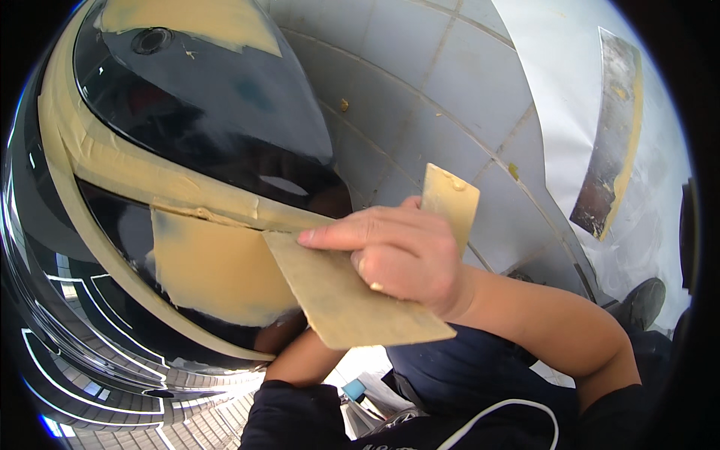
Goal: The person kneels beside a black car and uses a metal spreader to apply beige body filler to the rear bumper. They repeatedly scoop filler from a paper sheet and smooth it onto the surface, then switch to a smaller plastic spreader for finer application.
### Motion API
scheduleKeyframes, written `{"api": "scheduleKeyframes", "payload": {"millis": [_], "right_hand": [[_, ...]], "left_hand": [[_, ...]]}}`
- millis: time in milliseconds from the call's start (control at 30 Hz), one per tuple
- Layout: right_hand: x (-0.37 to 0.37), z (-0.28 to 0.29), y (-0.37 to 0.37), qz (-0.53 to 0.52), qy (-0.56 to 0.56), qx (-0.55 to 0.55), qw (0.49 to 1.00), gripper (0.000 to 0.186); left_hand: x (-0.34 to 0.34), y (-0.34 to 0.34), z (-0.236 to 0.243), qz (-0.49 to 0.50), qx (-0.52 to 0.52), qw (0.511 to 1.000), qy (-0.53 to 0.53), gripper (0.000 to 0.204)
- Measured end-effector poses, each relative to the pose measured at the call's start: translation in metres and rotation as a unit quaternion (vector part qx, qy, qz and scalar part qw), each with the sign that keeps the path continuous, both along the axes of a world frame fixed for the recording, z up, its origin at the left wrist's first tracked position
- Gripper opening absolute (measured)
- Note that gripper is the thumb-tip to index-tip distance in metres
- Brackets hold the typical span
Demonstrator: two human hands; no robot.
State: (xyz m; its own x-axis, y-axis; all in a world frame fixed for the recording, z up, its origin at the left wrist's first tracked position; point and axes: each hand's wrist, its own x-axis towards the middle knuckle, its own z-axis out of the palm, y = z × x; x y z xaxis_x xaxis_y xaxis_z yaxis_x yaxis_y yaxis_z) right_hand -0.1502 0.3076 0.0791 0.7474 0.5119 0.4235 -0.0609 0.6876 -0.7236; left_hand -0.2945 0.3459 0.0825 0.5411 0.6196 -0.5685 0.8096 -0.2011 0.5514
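My right hand (412, 259) is closed on a broad, flat, putty-smeared spreader (352, 296), its index finger stretched along the top corner. The spreader's left edge overlaps a beige putty patch (214, 266) on a glossy black vehicle body panel (112, 214). A smaller putty-coated flat piece (454, 202) sticks up behind the knuckles. A dab of putty clings to a finger. My left forearm (309, 358) rises from the lower edge; the spreader covers its far end and the hand is hidden.
Beige masking tape (135, 161) borders the panel. Above it curves another black part (225, 105) with putty and a round fitting (152, 40). Grey floor tiles (480, 75) carry putty crumbs. At right, a dark putty-smeared strip (611, 142) lies on a white sheet (559, 90).
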Motion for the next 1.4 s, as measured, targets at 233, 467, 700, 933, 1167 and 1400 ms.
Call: {"api": "scheduleKeyframes", "payload": {"millis": [233, 467, 700, 933, 1167, 1400], "right_hand": [[-0.001, -0.003, 0.009, -0.005, 0.019, 0.030, 0.999, 0.023], [-0.001, 0.000, 0.019, -0.068, -0.015, 0.048, 0.996, 0.025], [-0.003, 0.010, 0.020, -0.084, 0.007, 0.029, 0.996, 0.027], [0.003, 0.022, 0.022, -0.099, 0.002, 0.036, 0.994, 0.036], [0.014, 0.027, 0.018, -0.089, -0.013, 0.034, 0.995, 0.033], [0.031, 0.044, 0.019, -0.039, 0.020, 0.025, 0.999, 0.019]], "left_hand": [[0.006, 0.003, 0.010, 0.031, -0.023, 0.999, 0.012, 0.028], [0.002, 0.005, 0.018, 0.048, -0.040, 0.998, 0.020, 0.029], [0.000, 0.007, 0.022, 0.062, -0.052, 0.996, 0.023, 0.029], [0.000, 0.009, 0.023, 0.071, -0.059, 0.995, 0.024, 0.030], [0.004, 0.008, 0.025, 0.079, -0.065, 0.995, 0.020, 0.030], [0.012, 0.007, 0.019, 0.094, -0.083, 0.992, 0.007, 0.031]]}}
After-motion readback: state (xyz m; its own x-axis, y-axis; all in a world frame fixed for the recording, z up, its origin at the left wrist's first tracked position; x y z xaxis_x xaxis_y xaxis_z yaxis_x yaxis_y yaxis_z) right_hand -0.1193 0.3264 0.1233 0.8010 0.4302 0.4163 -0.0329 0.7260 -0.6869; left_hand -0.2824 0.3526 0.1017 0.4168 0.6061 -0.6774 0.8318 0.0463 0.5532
